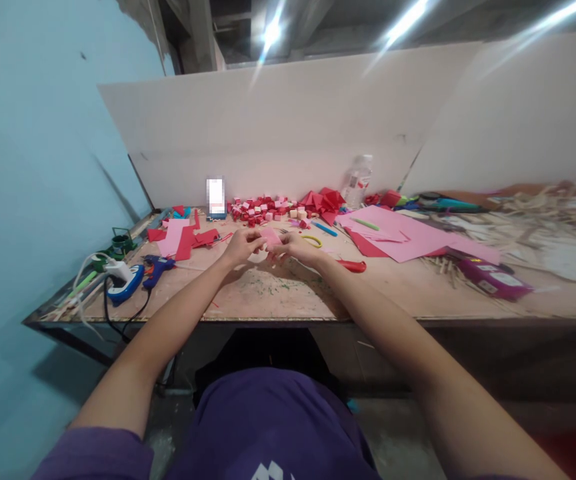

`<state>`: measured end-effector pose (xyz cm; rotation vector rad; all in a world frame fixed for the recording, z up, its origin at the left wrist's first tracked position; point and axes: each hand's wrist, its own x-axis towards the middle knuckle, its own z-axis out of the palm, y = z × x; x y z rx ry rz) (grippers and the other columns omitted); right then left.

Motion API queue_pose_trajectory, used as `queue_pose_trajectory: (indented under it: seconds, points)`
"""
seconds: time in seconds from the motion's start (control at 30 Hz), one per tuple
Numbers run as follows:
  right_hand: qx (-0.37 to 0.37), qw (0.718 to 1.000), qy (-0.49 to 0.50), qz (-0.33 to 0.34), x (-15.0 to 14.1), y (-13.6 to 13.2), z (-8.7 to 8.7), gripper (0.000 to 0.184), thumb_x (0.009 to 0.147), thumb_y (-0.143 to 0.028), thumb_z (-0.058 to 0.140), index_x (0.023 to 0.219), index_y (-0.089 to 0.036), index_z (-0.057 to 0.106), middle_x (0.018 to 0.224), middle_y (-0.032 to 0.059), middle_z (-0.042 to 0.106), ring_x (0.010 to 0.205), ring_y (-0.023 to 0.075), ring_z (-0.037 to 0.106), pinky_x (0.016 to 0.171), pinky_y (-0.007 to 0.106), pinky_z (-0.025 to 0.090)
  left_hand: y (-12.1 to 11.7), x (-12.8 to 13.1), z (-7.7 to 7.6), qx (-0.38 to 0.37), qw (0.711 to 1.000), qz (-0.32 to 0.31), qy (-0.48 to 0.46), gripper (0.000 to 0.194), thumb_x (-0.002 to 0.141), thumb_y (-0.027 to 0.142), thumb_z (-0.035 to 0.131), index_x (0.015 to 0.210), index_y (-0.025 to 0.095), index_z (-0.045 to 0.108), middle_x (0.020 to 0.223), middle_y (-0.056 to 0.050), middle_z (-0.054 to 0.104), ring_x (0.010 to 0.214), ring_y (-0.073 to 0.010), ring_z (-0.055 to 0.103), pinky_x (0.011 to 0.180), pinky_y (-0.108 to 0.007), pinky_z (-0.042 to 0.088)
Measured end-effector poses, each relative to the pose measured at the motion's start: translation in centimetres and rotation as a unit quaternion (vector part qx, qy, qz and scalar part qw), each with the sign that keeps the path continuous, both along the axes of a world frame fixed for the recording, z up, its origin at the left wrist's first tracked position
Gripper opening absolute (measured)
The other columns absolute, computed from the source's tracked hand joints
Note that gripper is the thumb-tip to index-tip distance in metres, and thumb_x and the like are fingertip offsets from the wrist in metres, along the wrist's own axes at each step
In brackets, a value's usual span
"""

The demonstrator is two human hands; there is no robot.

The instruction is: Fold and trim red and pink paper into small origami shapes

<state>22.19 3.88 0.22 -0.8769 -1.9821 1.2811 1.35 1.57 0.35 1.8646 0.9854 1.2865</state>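
Observation:
My left hand and my right hand meet over the middle of the wooden table. Both pinch a small pink paper piece between their fingertips. Just behind the hands lies a heap of small red and pink paper cubes. A yellow-handled pair of scissors rests right of my right hand, and a red-handled cutter lies beside my right wrist.
Big pink and red paper sheets cover the table's right middle. A blue glue gun and a power strip sit at the left edge. A plastic bottle, a phone, wooden sticks and a purple packet stand around. White boards back the table.

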Motion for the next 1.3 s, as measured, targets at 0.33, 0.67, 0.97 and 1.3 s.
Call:
queue_pose_trajectory:
  seconds: [0.33, 0.67, 0.97, 1.3]
  points:
    - [0.01, 1.0, 0.012, 0.004, 0.1, 0.1, -0.3, 0.028, 0.079, -0.044, 0.08, 0.075, -0.017, 0.079, 0.07, 0.007, 0.075, 0.064, 0.0187, 0.069, 0.063, 0.028, 0.056, 0.3, 0.0, -0.1, -0.011, 1.0, -0.003, 0.002, 0.028, 0.079, 0.041, 0.072, 0.07, 0.016, 0.066, 0.064, -0.002, 0.067, 0.049, -0.0091, 0.053, 0.051, -0.022, 0.044]
    - [-0.027, 0.998, 0.038, -0.044, -0.3, 0.6, -0.9, 0.032, 0.079, -0.047, 0.083, 0.084, -0.015, 0.079, 0.089, 0.0104, 0.08, 0.074, 0.018, 0.072, 0.065, 0.025, 0.058, 1.0, -0.4, -0.3, -0.025, 0.998, 0.046, 0.017, 0.032, 0.08, 0.035, 0.072, 0.058, 0.016, 0.058, 0.055, -0.001, 0.063, 0.045, -0.0076, 0.049, 0.048, -0.02, 0.039]
    - [-0.009, 0.996, 0.053, -0.077, -0.1, 1.1, -0.8, 0.035, 0.079, -0.048, 0.082, 0.077, -0.014, 0.075, 0.08, 0.0108, 0.078, 0.069, 0.0165, 0.07, 0.067, 0.027, 0.057, 0.9, -0.3, -0.3, -0.056, 0.997, 0.031, 0.032, 0.029, 0.083, 0.035, 0.069, 0.064, 0.015, 0.062, 0.06, -0.002, 0.065, 0.05, -0.0093, 0.053, 0.051, -0.022, 0.042]
    - [0.025, 0.999, -0.009, -0.046, -0.2, 0.3, -0.8, 0.04, 0.083, -0.052, 0.077, 0.069, -0.015, 0.072, 0.066, 0.0058, 0.069, 0.064, 0.0176, 0.067, 0.061, 0.027, 0.054, 0.3, -0.5, -0.5, -0.076, 0.994, -0.001, 0.073, 0.031, 0.077, 0.031, 0.074, 0.055, 0.014, 0.059, 0.053, 0.0, 0.059, 0.051, -0.0095, 0.051, 0.053, -0.022, 0.037]
